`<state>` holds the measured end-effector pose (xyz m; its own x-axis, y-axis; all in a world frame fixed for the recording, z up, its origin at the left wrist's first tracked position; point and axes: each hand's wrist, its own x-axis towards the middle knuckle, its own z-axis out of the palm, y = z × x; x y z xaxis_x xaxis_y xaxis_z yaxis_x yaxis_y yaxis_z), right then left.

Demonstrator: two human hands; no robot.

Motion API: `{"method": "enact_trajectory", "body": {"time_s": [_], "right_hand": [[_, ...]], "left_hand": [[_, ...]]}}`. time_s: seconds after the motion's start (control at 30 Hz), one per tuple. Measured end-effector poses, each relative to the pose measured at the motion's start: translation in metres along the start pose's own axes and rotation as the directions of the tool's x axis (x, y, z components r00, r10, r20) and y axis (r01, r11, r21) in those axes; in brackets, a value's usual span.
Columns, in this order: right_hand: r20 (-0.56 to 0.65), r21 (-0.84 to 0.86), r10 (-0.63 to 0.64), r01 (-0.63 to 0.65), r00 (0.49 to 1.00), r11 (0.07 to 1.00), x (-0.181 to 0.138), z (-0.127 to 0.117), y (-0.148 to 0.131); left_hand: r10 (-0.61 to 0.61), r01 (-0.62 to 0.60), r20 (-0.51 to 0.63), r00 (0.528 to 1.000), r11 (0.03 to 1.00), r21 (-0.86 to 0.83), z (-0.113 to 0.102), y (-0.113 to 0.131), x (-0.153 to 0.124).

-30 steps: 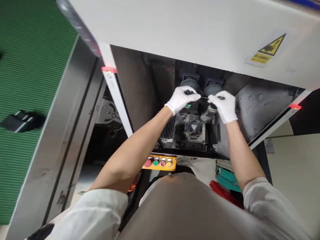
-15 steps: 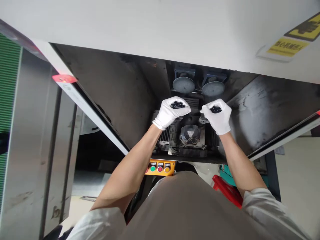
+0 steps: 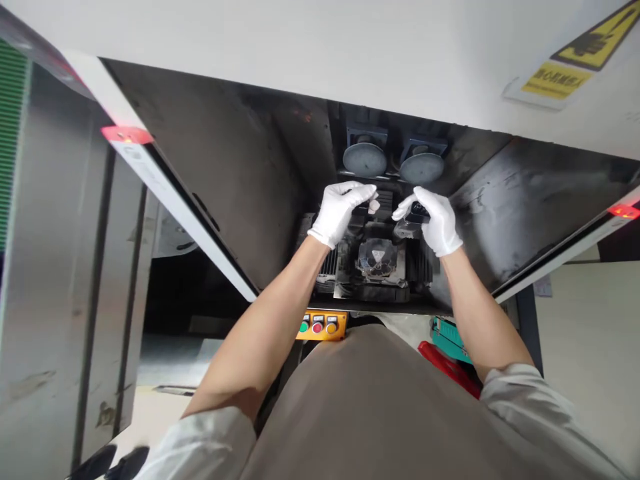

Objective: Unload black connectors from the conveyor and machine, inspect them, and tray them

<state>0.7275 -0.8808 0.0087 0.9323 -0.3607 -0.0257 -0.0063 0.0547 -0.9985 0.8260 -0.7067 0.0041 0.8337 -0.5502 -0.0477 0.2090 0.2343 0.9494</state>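
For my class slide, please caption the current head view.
Gloved left hand and right hand at an open machine bay, two round grey discs in view.

Discs [image 3: 365, 159], two: grey, round, flat, each on a blue-grey bracket [image 3: 356, 137]; side by side, apart, one just beyond the left hand [image 3: 339, 212], one just beyond the right hand [image 3: 437, 219].

Pale shape [image 3: 374, 205], small: at the left hand's fingertips; piece or glove, indistinct.

Black glossy patch [image 3: 419, 212]: within the right hand's curl; held or glove surface, cannot be told.

Warning label [image 3: 557, 81] affixed above white panel's [image 3: 300, 47] lower edge; teal case [image 3: 450, 338] observed beside red object [image 3: 447, 367]; orange button box [image 3: 324, 325] noted.
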Motion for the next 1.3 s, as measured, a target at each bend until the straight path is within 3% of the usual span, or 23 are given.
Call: {"method": "enact_trajectory", "body": {"time_s": [0.27,0.5,0.63,0.83,1.0,1.13,1.3], "right_hand": [[-0.151,-0.015,-0.153,0.152,0.977,0.988,-0.011,0.012,0.015],[-0.265,0.047,-0.179,0.198,0.948,0.979,0.001,0.016,0.032],[-0.202,-0.035,-0.17,0.166,0.965,0.986,0.001,0.011,0.038],[-0.171,-0.104,-0.104,0.087,0.98,0.991,0.006,0.005,0.051],[-0.146,-0.084,-0.155,0.144,0.977,0.986,0.003,0.013,0.043],[-0.122,-0.171,-0.086,0.064,0.989,0.983,-0.003,0.012,0.036],[-0.209,-0.142,-0.064,0.035,0.976,0.989,-0.002,0.012,0.041]], "left_hand": [[0.105,-0.104,-0.087,0.991,0.995,0.007,0.005,-0.006,-0.009],[0.064,-0.076,-0.096,0.993,0.989,-0.124,0.004,-0.02,0.0],[0.098,-0.103,-0.056,0.994,0.99,-0.097,0.002,-0.02,0.0],[0.071,-0.072,-0.089,0.993,0.997,-0.011,0.002,-0.02,-0.001],[0.05,-0.064,-0.1,0.994,0.988,-0.138,0.004,-0.012,-0.004],[0.067,-0.08,-0.074,0.995,0.977,-0.197,0.0,-0.013,-0.005],[0.036,-0.052,-0.078,0.996,0.973,-0.224,-0.007,-0.022,-0.002]]}}
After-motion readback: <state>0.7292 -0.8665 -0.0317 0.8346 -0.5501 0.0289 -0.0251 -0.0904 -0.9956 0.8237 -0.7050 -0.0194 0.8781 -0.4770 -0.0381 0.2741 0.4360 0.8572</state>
